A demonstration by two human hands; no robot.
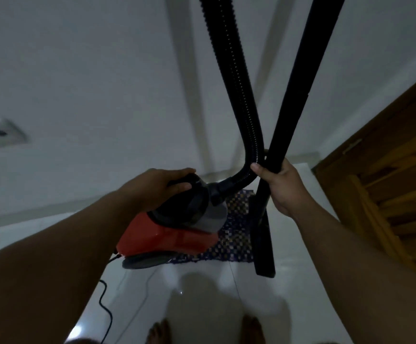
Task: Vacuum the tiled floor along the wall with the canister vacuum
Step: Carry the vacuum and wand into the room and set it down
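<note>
**Head view: canister lifted by the left hand, wand gripped by the right**

Head camera looks down on the red and grey canister vacuum with its black top handle [177, 224], tilted and held just above a blue-and-white checked woven mat [236, 242] on the glossy white tiled floor [202, 306]. The left hand [159, 184] reaches forward from a long, nearly straight forearm, its fingers [179, 188] curled shut over the black handle. A black ribbed hose [236, 95] rises from the canister's front and runs off the top edge. The right hand [280, 187], wrist bent upward, has its fingers wrapped closed around the black rigid wand tube [299, 95], which crosses the hose there; the black floor nozzle [264, 247] hangs below that hand over the mat's right edge. A thin black power cord [105, 301] trails across the tiles. White wall [90, 83] stands beyond, a brown wooden door [388, 170] to the right, and bare toes show at the bottom edge.
</note>
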